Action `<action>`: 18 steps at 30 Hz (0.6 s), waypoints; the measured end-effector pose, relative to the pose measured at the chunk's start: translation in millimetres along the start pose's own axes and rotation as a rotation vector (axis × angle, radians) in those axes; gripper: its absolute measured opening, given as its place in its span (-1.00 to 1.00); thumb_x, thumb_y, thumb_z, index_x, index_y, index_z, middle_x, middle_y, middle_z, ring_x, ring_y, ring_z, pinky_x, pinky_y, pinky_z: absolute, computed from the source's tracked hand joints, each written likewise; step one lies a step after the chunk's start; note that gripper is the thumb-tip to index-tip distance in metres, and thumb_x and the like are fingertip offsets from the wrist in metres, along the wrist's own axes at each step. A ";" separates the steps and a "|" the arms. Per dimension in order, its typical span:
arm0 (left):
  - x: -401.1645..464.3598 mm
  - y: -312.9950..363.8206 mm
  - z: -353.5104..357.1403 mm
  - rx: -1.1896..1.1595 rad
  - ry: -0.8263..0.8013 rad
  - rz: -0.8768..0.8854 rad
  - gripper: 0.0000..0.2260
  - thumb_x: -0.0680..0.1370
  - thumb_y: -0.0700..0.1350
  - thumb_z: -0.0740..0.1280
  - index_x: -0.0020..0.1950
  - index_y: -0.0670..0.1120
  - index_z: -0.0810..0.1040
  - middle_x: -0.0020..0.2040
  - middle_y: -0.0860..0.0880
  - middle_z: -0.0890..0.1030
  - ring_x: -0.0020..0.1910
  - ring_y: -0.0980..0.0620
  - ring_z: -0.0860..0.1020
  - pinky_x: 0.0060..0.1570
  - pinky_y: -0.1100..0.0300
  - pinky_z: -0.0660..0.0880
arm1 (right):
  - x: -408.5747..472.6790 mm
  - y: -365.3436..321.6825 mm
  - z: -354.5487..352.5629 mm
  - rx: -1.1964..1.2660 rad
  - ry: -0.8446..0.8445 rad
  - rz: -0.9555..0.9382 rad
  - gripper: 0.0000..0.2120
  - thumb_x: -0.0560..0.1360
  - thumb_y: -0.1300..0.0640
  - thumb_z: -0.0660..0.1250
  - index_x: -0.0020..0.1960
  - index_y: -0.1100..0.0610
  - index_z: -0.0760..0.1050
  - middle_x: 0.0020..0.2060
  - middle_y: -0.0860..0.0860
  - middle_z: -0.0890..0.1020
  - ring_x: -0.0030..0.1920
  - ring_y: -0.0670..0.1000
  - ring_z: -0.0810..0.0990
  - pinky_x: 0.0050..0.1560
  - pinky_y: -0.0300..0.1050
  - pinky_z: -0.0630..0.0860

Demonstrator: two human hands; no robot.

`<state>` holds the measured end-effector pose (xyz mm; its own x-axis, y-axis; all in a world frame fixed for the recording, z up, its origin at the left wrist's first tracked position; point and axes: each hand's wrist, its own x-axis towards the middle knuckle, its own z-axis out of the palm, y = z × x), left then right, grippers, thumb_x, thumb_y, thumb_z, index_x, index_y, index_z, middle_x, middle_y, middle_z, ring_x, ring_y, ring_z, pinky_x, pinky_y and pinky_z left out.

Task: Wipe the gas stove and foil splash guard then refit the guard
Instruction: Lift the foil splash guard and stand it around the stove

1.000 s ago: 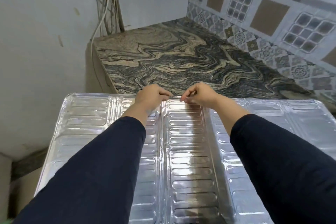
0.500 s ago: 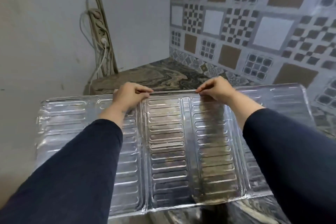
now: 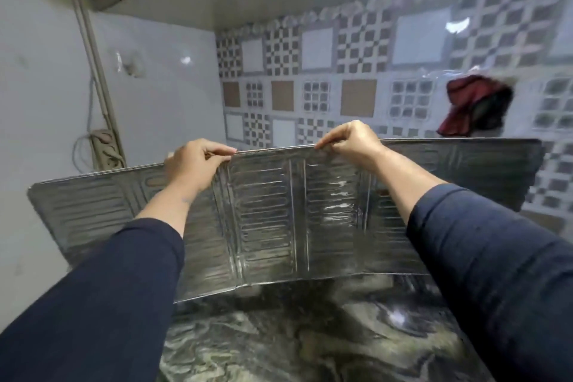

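Note:
The foil splash guard (image 3: pixel 273 220) is a wide ribbed silver sheet held upright above the marbled counter (image 3: pixel 279 338). My left hand (image 3: pixel 193 164) pinches its top edge left of the middle. My right hand (image 3: pixel 350 139) pinches the same edge right of the middle. The guard's lower edge hangs just above the counter, and its side panels spread out to left and right. No gas stove is in view.
A patterned tile wall (image 3: pixel 325 71) stands behind the guard, with a plain white wall (image 3: pixel 155 87) on the left. A power strip with cables (image 3: pixel 105 149) hangs on the left wall. A dark red cloth (image 3: pixel 474 108) hangs at the right.
The guard has swung from lying nearly flat to standing upright, and both hands have lifted its top edge. The view has tilted up toward the walls and ceiling.

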<state>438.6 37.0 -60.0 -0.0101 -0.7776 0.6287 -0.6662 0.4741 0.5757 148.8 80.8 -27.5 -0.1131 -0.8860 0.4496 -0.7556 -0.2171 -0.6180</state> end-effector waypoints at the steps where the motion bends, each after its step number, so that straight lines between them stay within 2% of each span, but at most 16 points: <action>1: 6.2 10.2 2.2 -0.007 0.015 0.029 -0.90 0.44 0.02 0.43 -0.14 0.26 0.66 -0.02 0.11 0.71 0.06 -0.05 0.62 0.27 -0.08 0.40 | 0.1 -0.9 -11.4 -0.011 0.025 0.002 -0.75 0.40 0.29 0.39 -0.21 -0.05 0.69 -0.16 0.00 0.73 -0.08 -0.08 0.65 0.02 -0.12 0.58; 4: 20.0 41.1 12.7 -0.006 0.041 0.091 -0.90 0.48 0.01 0.40 -0.08 0.21 0.68 0.03 0.09 0.69 0.12 -0.05 0.59 0.31 -0.05 0.32 | 1.1 -0.4 -45.2 -0.038 0.099 -0.006 -0.73 0.38 0.28 0.37 -0.23 -0.08 0.69 -0.16 -0.02 0.73 -0.04 -0.05 0.66 0.09 -0.07 0.57; 8: 29.1 79.2 27.2 -0.046 0.056 0.163 -0.87 0.51 -0.01 0.38 -0.06 0.24 0.65 0.03 0.10 0.68 0.13 -0.04 0.57 0.30 -0.09 0.32 | -3.0 -1.3 -90.4 -0.081 0.143 -0.014 -0.73 0.40 0.33 0.34 -0.10 0.03 0.71 -0.10 0.03 0.73 -0.06 -0.07 0.64 0.11 -0.10 0.56; 11: 35.8 104.4 32.7 -0.071 0.076 0.202 -0.84 0.52 -0.04 0.36 -0.04 0.25 0.64 0.07 0.11 0.67 0.16 -0.04 0.55 0.30 -0.07 0.32 | -8.8 -2.7 -120.7 -0.066 0.160 -0.041 -0.76 0.42 0.34 0.33 -0.07 0.09 0.70 -0.10 0.05 0.73 0.00 -0.05 0.66 0.19 -0.06 0.54; 14: 37.6 133.7 43.5 -0.079 0.095 0.220 -0.82 0.54 -0.09 0.34 0.00 0.17 0.68 0.08 0.09 0.67 0.18 -0.04 0.54 0.29 -0.02 0.26 | -14.7 1.9 -151.2 -0.069 0.187 -0.050 -0.81 0.43 0.28 0.38 -0.10 0.06 0.70 -0.12 0.00 0.73 0.00 -0.06 0.66 0.18 -0.05 0.55; 18: 28.8 169.5 68.4 -0.108 0.077 0.227 -0.74 0.52 -0.17 0.31 -0.01 0.18 0.68 0.06 0.09 0.66 0.14 -0.03 0.55 0.27 0.00 0.26 | -29.4 22.3 -187.5 -0.117 0.206 -0.026 -0.83 0.43 0.27 0.40 -0.10 0.05 0.70 -0.13 -0.01 0.72 -0.01 -0.04 0.66 0.19 -0.05 0.54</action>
<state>274.4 66.7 19.9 -0.0908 -0.6142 0.7839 -0.5694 0.6779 0.4651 14.3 178.7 66.4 -0.2130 -0.7758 0.5940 -0.8281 -0.1793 -0.5311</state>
